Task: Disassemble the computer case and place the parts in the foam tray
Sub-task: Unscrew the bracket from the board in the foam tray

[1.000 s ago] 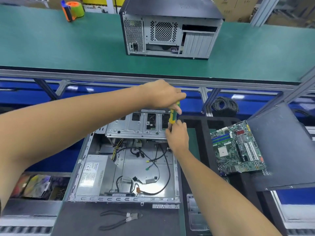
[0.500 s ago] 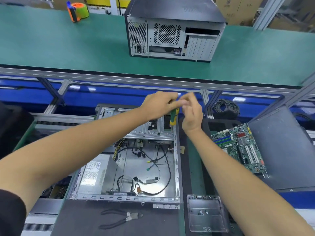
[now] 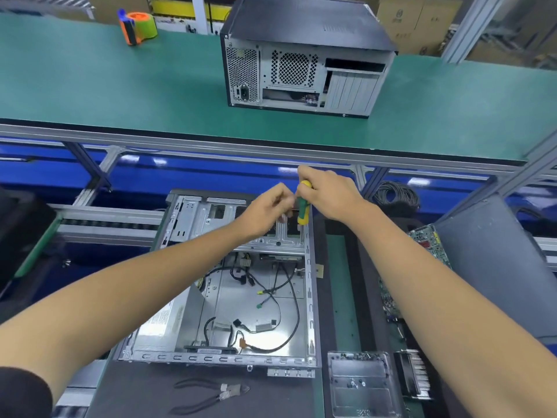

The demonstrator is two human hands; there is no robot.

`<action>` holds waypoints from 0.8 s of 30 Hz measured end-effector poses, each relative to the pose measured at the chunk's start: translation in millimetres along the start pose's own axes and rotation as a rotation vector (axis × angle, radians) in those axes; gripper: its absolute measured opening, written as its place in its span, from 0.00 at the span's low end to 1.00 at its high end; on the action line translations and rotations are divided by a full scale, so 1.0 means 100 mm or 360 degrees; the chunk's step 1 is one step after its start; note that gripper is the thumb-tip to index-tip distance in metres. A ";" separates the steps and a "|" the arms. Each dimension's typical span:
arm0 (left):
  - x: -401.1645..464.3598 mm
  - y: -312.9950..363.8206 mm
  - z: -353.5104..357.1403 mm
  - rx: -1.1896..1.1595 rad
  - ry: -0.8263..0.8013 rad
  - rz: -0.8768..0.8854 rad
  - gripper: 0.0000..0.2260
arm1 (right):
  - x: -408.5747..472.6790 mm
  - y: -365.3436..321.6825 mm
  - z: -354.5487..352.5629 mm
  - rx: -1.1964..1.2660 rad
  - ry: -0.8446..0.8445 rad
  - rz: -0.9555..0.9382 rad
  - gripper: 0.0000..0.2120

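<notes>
Lying near open case (image 3: 241, 300): pliers (image 3: 211, 395), motherboard (image 3: 429, 245).

Open case (image 3: 241, 297): bare shiny metal; bench mat (image 3: 120, 86): matt green.

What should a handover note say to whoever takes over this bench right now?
Right hand grips the screwdriver, upright, tip down at the drive bracket.
Left hand is beside the shaft, fingers curled; what it pinches is unclear.
Open case lies flat; power supply and cables are inside.
Done: motherboard is out, on the right.
Left: bracket, power supply, cables. Pliers lie in front.
</notes>
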State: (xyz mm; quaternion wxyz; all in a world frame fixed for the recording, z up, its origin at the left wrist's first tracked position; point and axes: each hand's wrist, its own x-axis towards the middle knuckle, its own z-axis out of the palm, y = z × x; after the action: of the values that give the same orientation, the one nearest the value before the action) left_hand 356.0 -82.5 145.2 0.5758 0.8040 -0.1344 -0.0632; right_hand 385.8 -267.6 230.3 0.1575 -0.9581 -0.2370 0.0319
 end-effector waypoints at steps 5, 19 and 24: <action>-0.14 -0.42 0.28 0.0849 -0.0166 0.0013 0.10 | 0.09 -0.12 -0.13 -0.0279 -0.0200 0.0076 0.10; -0.07 -0.54 0.36 0.0736 -0.0108 0.0094 0.08 | 0.14 -0.40 -0.22 -0.0291 -0.0658 -0.0170 0.05; -0.08 -0.50 0.36 0.0679 -0.0099 0.0077 0.06 | 0.12 -0.41 -0.23 -0.0426 -0.0686 -0.0101 0.03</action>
State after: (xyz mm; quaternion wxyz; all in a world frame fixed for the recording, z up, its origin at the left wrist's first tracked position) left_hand 346.2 -97.4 85.8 0.3896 0.9018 -0.1816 -0.0443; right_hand 381.6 -234.7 265.5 -0.0242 -0.9336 -0.2972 0.1988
